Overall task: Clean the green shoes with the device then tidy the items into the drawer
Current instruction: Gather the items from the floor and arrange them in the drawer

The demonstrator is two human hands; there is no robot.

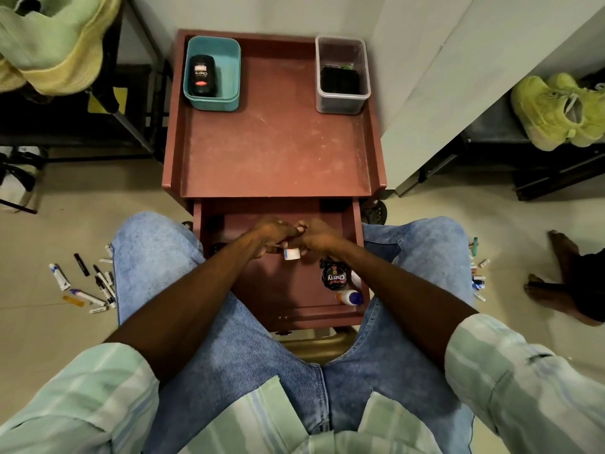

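Showing two hands joined over an open drawer (355, 244) of a small red worktop (278, 152).

A small white roll (292, 253) is pinched between the left hand (273, 235) and the right hand (319, 239), fingers closed on it above the drawer's middle. A round black polish tin (334, 277) and a white bottle (349, 297) are seen lying in the drawer's near right corner. Green shoes (556, 113) are placed on a shelf at far right. A teal bin (212, 72) and a clear bin (342, 73) are set on the worktop's far corners.

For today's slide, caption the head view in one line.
Both hands, left hand and right hand, hold a small white container over the open drawer, beside a polish tin.
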